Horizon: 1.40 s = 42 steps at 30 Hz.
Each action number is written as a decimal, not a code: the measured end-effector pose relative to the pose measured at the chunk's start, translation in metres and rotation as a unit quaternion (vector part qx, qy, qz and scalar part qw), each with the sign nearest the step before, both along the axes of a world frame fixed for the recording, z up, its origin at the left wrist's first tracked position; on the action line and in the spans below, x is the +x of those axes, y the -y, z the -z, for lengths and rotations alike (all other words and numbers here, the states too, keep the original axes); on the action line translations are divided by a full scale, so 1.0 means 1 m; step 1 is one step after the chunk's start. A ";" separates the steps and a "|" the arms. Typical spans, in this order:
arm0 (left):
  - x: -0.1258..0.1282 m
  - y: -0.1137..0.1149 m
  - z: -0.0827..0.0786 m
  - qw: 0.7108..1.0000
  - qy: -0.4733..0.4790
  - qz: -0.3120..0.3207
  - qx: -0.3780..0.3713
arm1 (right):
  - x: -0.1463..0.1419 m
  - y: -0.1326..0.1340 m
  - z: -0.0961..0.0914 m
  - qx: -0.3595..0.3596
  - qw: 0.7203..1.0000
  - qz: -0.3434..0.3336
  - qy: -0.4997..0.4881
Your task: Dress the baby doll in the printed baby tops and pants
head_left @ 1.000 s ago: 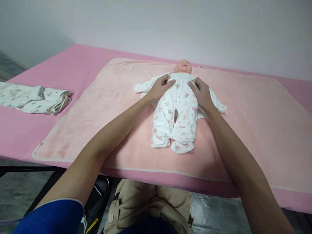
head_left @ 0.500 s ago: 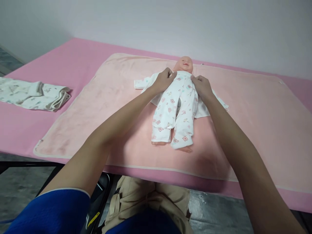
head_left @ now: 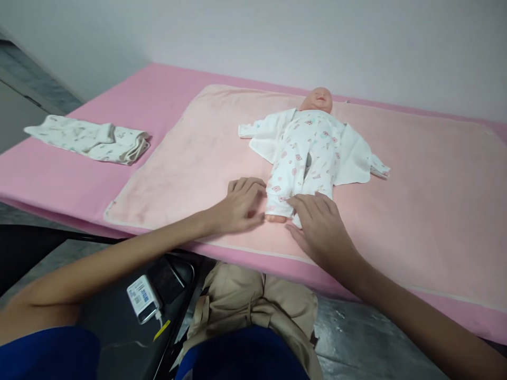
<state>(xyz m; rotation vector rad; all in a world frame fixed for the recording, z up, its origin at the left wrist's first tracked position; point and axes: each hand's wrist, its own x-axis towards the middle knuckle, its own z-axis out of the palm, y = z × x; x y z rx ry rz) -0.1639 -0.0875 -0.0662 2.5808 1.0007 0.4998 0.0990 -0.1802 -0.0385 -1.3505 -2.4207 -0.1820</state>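
Observation:
A baby doll (head_left: 319,98) lies on its back on a peach blanket (head_left: 415,221), head toward the wall. White printed baby pants (head_left: 291,158) cover it from the chest down to the feet. A white baby top (head_left: 354,158) is spread out beneath, its sleeves out to both sides. My left hand (head_left: 243,205) rests beside the left pant cuff, fingers curved and apart, at the doll's foot. My right hand (head_left: 319,227) lies over the other pant leg's lower end, thumb apart from the fingers; the foot there is hidden.
A folded printed cloth (head_left: 91,138) lies on the pink table cover (head_left: 170,79) at the left. Below the table's front edge, a white power bank (head_left: 143,300) with a cable and a dark phone (head_left: 166,279) sit on a black surface. A pale wall stands behind.
Both hands have left the waistband at the doll's chest and come down to the pant cuffs. The view has shifted, showing more of the left side and the power bank.

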 end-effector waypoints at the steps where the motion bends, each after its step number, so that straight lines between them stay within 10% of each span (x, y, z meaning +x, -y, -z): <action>1: 0.000 0.008 0.002 1.000 0.006 -0.003 -0.005 | 0.000 -0.003 0.009 0.006 1.000 0.016 -0.022; 10: 0.024 0.024 0.003 0.995 0.075 -0.049 -0.032 | -0.004 -0.015 0.015 -0.093 0.974 -0.012 -0.205; 18: 0.017 0.041 -0.002 0.993 0.062 -0.087 0.051 | -0.013 -0.006 0.012 -0.022 0.964 0.043 -0.261; 24: 0.011 0.078 -0.017 0.976 -0.066 -0.115 0.174 | 0.026 0.026 0.020 0.024 0.980 0.049 -0.190; 30: 0.063 0.080 -0.023 0.972 -0.079 -0.029 0.221 | 0.065 0.035 0.037 -0.079 0.943 0.141 -0.290; 36: 0.102 0.053 -0.018 0.980 -0.109 -0.007 0.165 | 0.063 0.025 0.034 -0.163 0.891 0.099 -0.412; 42: 0.088 0.056 -0.034 0.997 0.009 -0.050 0.062 | 0.061 0.026 0.027 -0.072 0.887 0.117 -0.441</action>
